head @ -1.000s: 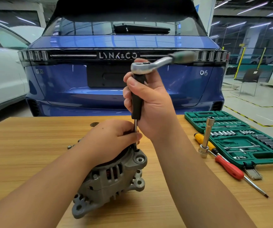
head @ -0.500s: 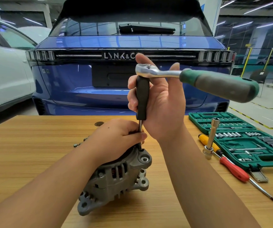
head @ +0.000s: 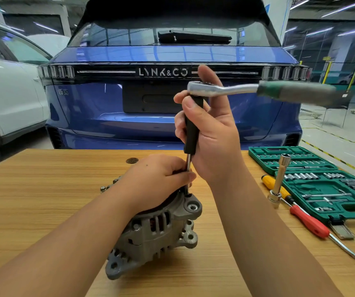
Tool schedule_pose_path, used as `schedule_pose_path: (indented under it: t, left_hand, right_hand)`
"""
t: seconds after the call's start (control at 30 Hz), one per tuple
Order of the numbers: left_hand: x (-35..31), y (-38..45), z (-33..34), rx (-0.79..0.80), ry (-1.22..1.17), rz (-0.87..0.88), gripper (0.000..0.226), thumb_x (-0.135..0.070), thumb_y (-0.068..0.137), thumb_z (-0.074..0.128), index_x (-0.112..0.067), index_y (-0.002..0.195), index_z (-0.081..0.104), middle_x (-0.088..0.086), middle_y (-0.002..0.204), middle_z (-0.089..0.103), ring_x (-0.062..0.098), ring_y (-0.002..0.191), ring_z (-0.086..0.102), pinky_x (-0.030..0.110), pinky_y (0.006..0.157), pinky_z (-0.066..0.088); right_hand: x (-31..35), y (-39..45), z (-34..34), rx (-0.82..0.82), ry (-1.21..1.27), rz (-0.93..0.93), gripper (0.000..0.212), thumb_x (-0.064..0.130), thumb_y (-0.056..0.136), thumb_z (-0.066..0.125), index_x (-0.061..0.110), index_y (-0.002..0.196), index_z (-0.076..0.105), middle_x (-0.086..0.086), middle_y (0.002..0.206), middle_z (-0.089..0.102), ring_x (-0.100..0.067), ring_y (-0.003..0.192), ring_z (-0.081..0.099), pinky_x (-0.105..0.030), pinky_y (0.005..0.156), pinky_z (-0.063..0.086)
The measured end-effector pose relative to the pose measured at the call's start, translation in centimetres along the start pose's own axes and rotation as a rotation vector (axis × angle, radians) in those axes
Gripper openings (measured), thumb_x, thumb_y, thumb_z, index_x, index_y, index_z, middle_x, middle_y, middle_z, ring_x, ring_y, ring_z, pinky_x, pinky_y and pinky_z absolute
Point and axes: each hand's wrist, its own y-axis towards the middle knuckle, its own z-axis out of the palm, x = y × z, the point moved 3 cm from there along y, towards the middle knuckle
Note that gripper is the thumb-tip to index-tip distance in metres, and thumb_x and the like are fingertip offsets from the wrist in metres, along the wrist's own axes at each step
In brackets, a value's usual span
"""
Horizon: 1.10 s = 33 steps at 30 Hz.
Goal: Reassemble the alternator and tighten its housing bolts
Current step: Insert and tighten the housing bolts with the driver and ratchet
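A grey alternator stands on the wooden table. My left hand lies on top of it, with its fingers pinching the thin metal shaft of an upright driver just above a housing bolt. My right hand grips the black handle of that driver. A silver ratchet with a green-grey grip sits on the driver's top and points to the right, blurred. The bolt head itself is hidden by my fingers.
An open green socket case lies at the right. Beside it are a yellow and a red screwdriver and an upright socket extension. Small bolts lie left of the alternator. A blue car stands beyond the table.
The ratchet handle has swung from pointing away at the right toward me and back to the right. My right hand's fingers have loosened around the black handle. My left hand stays put.
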Motion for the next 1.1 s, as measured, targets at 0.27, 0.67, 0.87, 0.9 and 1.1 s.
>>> schedule_pose_path:
  t: [0.27, 0.67, 0.87, 0.9, 1.1]
  left_hand:
    - [-0.2, -0.2, -0.1, -0.004, -0.017, 0.007, 0.019, -0.049, 0.099, 0.055, -0.038, 0.104, 0.07, -0.016, 0.096, 0.072, 0.002, 0.092, 0.064, 0.038, 0.086, 0.055]
    - [-0.3, -0.2, 0.2, -0.009, 0.036, 0.014, 0.022, -0.055, 0.098, 0.053, -0.039, 0.1, 0.069, -0.015, 0.091, 0.07, 0.001, 0.085, 0.063, 0.037, 0.081, 0.057]
    - [-0.4, 0.0, 0.1, 0.005, 0.018, 0.006, 0.019, -0.053, 0.1, 0.052, -0.039, 0.099, 0.066, -0.017, 0.094, 0.071, 0.0, 0.089, 0.063, 0.035, 0.084, 0.055]
    - [-0.4, 0.0, 0.0, 0.005, 0.012, 0.005, 0.019, -0.052, 0.1, 0.053, -0.039, 0.099, 0.067, -0.016, 0.095, 0.071, 0.001, 0.089, 0.064, 0.036, 0.084, 0.056]
    - [-0.3, -0.3, 0.0, 0.0, -0.032, 0.014, 0.02, -0.048, 0.1, 0.055, -0.035, 0.104, 0.07, -0.012, 0.096, 0.072, 0.006, 0.092, 0.066, 0.043, 0.088, 0.056]
  right_hand:
    - [-0.1, -0.1, 0.2, 0.107, 0.149, 0.064, 0.042, 0.031, 0.098, 0.029, 0.017, 0.129, 0.053, -0.01, 0.086, 0.057, -0.021, 0.06, 0.042, -0.031, 0.057, 0.032]
    - [0.5, 0.1, -0.7, -0.194, -0.106, 0.111, 0.013, 0.025, 0.094, 0.068, 0.015, 0.087, 0.063, 0.002, 0.065, 0.043, -0.012, 0.052, 0.031, -0.023, 0.048, 0.028]
    - [0.3, 0.3, -0.8, 0.024, 0.124, 0.123, 0.03, 0.01, 0.099, 0.054, 0.028, 0.122, 0.059, -0.003, 0.081, 0.056, -0.012, 0.059, 0.045, -0.023, 0.057, 0.037]
    - [0.3, 0.3, -0.7, 0.034, 0.086, 0.075, 0.032, 0.008, 0.099, 0.054, 0.028, 0.123, 0.058, -0.004, 0.082, 0.056, -0.012, 0.058, 0.046, -0.023, 0.056, 0.039]
    - [-0.4, 0.1, -0.2, 0.099, 0.044, 0.033, 0.039, 0.009, 0.095, 0.049, 0.028, 0.127, 0.056, -0.007, 0.083, 0.055, -0.017, 0.06, 0.043, -0.028, 0.058, 0.036]
